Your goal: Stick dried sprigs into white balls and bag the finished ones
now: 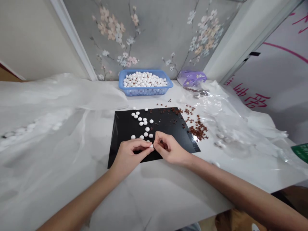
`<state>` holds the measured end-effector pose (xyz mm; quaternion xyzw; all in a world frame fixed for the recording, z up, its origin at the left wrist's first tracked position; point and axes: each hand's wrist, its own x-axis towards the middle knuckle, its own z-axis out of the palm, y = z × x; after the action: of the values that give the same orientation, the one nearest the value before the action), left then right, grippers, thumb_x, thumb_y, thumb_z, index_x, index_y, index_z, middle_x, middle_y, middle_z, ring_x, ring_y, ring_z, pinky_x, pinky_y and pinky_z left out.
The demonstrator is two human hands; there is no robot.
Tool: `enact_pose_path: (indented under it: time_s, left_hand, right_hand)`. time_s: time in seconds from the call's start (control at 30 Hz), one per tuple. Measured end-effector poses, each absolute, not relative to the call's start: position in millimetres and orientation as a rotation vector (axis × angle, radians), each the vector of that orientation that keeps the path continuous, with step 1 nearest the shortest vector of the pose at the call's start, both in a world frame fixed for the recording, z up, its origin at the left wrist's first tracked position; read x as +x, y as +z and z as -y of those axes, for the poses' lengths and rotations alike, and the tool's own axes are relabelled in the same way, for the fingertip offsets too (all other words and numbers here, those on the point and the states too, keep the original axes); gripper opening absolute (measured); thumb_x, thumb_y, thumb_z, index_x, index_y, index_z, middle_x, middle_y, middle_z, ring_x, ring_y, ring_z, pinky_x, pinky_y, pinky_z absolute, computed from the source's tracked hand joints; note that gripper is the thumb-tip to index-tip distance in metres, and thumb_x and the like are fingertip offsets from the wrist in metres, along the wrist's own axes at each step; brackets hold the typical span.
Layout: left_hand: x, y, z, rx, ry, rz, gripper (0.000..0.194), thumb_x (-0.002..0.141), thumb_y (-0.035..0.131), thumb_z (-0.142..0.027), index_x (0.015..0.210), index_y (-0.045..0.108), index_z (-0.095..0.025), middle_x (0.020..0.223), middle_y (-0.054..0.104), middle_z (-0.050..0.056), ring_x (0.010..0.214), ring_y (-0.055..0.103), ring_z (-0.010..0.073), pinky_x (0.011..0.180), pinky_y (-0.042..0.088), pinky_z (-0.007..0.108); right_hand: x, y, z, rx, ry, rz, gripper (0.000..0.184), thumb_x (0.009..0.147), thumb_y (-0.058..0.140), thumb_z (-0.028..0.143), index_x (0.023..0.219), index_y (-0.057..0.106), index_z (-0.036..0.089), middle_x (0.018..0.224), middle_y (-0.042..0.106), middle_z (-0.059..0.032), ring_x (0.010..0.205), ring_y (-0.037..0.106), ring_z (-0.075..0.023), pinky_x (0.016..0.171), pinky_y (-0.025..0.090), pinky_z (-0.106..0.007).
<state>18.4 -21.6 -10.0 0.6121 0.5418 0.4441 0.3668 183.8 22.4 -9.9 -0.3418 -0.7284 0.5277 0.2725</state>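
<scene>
Above the near part of a black board (121, 126), my left hand (127, 155) pinches a small white ball (151, 146) between thumb and fingertips. Close against it, my right hand (172, 149) is closed in a pinch at the ball's right side. Whatever sits between the right fingertips is too small and covered to make out. Several loose white balls (144, 119) lie on the board just beyond both hands. Small brown star-shaped pieces (198, 130) are heaped at the board's right edge, with others scattered over its far right corner.
At the back against the wall stands a blue plastic basket (145, 91) full of white balls, some with brown bits. A purple packet (192, 78) is beside it. Clear plastic bags (223, 112) cover the right side; translucent sheeting (48, 96) spreads over the left.
</scene>
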Motion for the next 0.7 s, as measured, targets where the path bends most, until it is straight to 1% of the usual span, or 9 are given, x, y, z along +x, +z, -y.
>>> enact_pose_path:
  time_s: [0.07,0.2,0.33,0.4,0.43,0.5,0.6,0.67,0.7]
  left_hand:
    - [18,-10,22,1.647,1.133,-1.401,0.005,0.071,0.067,-0.022,0.071,0.071,-0.018,0.078,0.072,0.003,0.071,0.067,0.0154,0.062,0.055,0.022]
    - [20,-10,24,1.829,1.087,-1.431,0.007,0.075,0.064,-0.023,0.073,0.07,-0.02,0.079,0.072,0.001,0.073,0.067,0.0153,0.067,0.053,0.024]
    - [17,-4,26,1.967,1.035,-1.529,0.008,0.078,0.06,-0.027,0.079,0.066,-0.022,0.081,0.07,0.0,0.074,0.064,0.0146,0.068,0.051,0.025]
    - [13,0,24,2.071,1.048,-1.618,0.01,0.08,0.057,-0.028,0.084,0.064,-0.023,0.084,0.069,0.001,0.079,0.063,0.0156,0.072,0.05,0.027]
    - [10,2,22,2.115,1.051,-1.683,0.011,0.08,0.056,-0.029,0.085,0.063,-0.023,0.086,0.068,0.002,0.082,0.062,0.0162,0.073,0.049,0.027]
    - [4,5,18,2.155,1.019,-1.839,0.012,0.081,0.054,-0.03,0.087,0.062,-0.022,0.088,0.067,0.003,0.086,0.06,0.0179,0.072,0.047,0.028]
    - [-4,3,11,2.126,0.925,-1.989,0.014,0.083,0.052,-0.031,0.088,0.061,-0.023,0.094,0.067,0.003,0.094,0.058,0.0216,0.069,0.046,0.03]
    - [-7,0,8,2.072,0.887,-2.007,0.016,0.083,0.05,-0.032,0.09,0.061,-0.023,0.098,0.067,0.003,0.098,0.056,0.0232,0.072,0.046,0.032]
    - [-8,-1,7,2.045,0.873,-2.003,0.017,0.084,0.05,-0.033,0.091,0.062,-0.023,0.1,0.066,0.004,0.099,0.056,0.0237,0.075,0.046,0.033]
  right_hand:
    - [184,-11,-21,-0.922,1.388,1.983,0.016,0.076,0.051,0.018,0.068,0.037,0.02,0.054,0.033,0.0078,0.047,0.027,-0.0065,0.044,0.023,-0.02]
    - [186,-9,-20,-0.945,1.342,2.042,0.016,0.076,0.05,0.016,0.068,0.037,0.02,0.053,0.033,0.0076,0.047,0.028,-0.0066,0.043,0.023,-0.02]
    - [193,2,-28,-0.932,1.323,2.093,0.014,0.078,0.05,0.019,0.069,0.039,0.02,0.055,0.035,0.0067,0.048,0.03,-0.007,0.044,0.025,-0.02]
    - [202,11,-38,-0.977,1.223,2.07,0.013,0.079,0.05,0.021,0.069,0.04,0.02,0.055,0.037,0.0059,0.048,0.032,-0.0073,0.044,0.025,-0.02]
    - [209,15,-45,-1.033,1.118,2.056,0.013,0.078,0.049,0.022,0.069,0.041,0.02,0.056,0.04,0.0051,0.049,0.034,-0.0076,0.045,0.026,-0.021]
    - [227,23,-59,-1.226,0.854,2.059,0.01,0.076,0.049,0.02,0.068,0.044,0.019,0.059,0.046,0.0028,0.051,0.041,-0.009,0.048,0.03,-0.022]
    - [256,30,-79,-1.77,0.516,2.087,0.004,0.071,0.052,0.021,0.068,0.05,0.019,0.06,0.054,-0.0003,0.05,0.046,-0.0113,0.05,0.033,-0.024]
    - [270,29,-88,-2.029,0.412,2.144,0.01,0.067,0.057,0.027,0.072,0.054,0.018,0.058,0.056,-0.0013,0.051,0.049,-0.0138,0.049,0.033,-0.024]
    - [275,28,-90,-2.091,0.405,2.191,0.012,0.065,0.058,0.028,0.07,0.055,0.018,0.055,0.056,-0.0014,0.05,0.049,-0.0144,0.048,0.033,-0.024]
